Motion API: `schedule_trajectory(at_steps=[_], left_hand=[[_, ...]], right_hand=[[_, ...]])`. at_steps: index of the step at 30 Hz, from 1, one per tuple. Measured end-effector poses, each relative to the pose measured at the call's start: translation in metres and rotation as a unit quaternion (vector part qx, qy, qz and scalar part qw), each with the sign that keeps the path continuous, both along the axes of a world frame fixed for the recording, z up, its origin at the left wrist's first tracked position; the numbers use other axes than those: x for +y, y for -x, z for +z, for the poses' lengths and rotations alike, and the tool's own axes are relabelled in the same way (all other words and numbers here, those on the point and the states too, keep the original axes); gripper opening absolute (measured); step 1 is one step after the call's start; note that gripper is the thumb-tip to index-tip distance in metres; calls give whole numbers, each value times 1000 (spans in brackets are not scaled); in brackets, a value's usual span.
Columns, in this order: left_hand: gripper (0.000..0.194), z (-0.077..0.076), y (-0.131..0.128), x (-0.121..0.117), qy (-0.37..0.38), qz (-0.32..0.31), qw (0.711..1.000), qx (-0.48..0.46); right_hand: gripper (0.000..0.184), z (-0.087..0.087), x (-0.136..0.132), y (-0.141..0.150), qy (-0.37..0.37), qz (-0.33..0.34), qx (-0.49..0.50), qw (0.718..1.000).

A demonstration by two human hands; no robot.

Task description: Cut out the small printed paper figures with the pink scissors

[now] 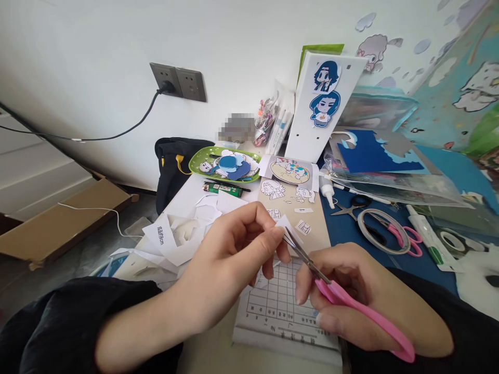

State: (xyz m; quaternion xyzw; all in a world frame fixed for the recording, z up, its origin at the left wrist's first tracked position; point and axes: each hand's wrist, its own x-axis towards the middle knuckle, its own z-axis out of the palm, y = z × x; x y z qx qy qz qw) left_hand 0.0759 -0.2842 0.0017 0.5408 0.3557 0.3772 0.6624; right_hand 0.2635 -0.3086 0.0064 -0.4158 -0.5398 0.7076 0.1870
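Observation:
My left hand (234, 249) pinches a small white paper cutout (286, 228) between thumb and fingers, just above the table. My right hand (351, 296) grips pink-handled scissors (343, 296), whose metal blades (302, 252) meet the edge of that paper piece. Both hands hover over a printed grid sheet (280, 306) at the near edge. Behind them, a tan sheet (315, 228) carries several small cut-out cartoon figures.
White paper scraps (175, 236) lie to the left. A green plate (198, 166) with blue and white cutouts sits further back, beside a white stand (323, 104) with two stickers. On the right lie a tape ring (376, 228), other scissors (405, 239), a glue bottle (326, 192), and blue sheets (374, 153).

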Motion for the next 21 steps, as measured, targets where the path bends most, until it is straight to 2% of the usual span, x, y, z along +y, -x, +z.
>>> schedule_trajectory(at_steps=[13,21], left_hand=[[20,-1,-1,1,8,3,1000,7],[20,2,0,0,13,9,1000,18]], right_hand=[[15,-3,-3,0,-20,-9,-4,1000],[8,-3,-2,1,-54,-1,-36,998]])
